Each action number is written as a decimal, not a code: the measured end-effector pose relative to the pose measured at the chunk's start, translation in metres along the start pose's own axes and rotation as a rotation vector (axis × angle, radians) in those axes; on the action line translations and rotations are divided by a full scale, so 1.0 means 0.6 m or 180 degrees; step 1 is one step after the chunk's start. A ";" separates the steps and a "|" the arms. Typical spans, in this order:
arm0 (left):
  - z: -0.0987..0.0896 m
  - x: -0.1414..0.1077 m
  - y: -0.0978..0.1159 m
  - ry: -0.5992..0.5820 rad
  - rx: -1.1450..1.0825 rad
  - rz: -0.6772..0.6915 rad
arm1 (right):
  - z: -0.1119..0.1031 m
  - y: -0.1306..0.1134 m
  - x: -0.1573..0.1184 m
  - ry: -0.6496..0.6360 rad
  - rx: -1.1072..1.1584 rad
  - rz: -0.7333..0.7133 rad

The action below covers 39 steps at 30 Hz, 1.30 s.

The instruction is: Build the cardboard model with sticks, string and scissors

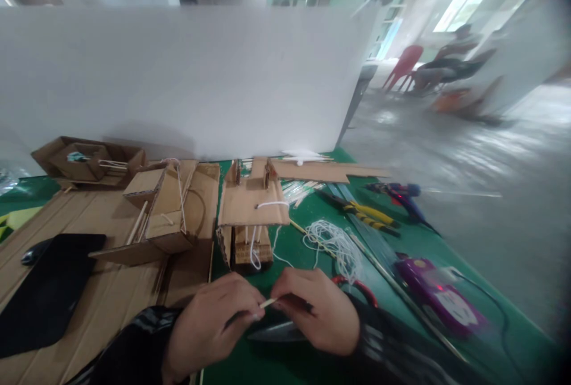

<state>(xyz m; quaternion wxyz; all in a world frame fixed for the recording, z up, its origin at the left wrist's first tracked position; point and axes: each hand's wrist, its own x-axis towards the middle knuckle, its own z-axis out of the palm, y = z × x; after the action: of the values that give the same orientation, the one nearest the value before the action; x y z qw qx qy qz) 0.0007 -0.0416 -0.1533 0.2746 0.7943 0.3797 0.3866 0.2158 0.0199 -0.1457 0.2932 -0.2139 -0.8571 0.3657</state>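
I see left hand (209, 322) and right hand (319, 316) pinch-closed on thin pale wooden stick (269, 302) | light, stiff, snappable; grip near ends | below small brown cardboard model (250, 218)

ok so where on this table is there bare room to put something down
Bare green mat shows between the small cardboard model and the white string, just beyond the hands. Flat cardboard sheet lies open between the black pad and the left hand. The right side is crowded: pliers, purple device, cable.
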 end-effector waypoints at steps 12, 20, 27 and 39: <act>0.013 -0.008 -0.003 0.0399 0.0266 0.0291 | 0.009 -0.003 -0.005 -0.0137 -0.0101 0.0238; 0.020 -0.007 0.004 0.0587 0.0127 0.0315 | 0.018 0.000 0.000 -0.0074 -0.0029 0.0043; 0.023 -0.008 0.003 0.0604 0.0101 0.0344 | 0.029 0.001 -0.004 -0.0020 -0.0070 0.0189; 0.020 0.000 0.014 0.0828 0.0028 0.0237 | 0.025 0.006 -0.004 0.0136 0.0110 0.0229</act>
<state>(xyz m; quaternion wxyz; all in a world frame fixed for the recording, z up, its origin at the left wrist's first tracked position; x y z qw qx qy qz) 0.0138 -0.0481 -0.1541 0.2050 0.7522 0.3841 0.4946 0.2082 0.0130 -0.1579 0.3017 -0.2472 -0.8360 0.3861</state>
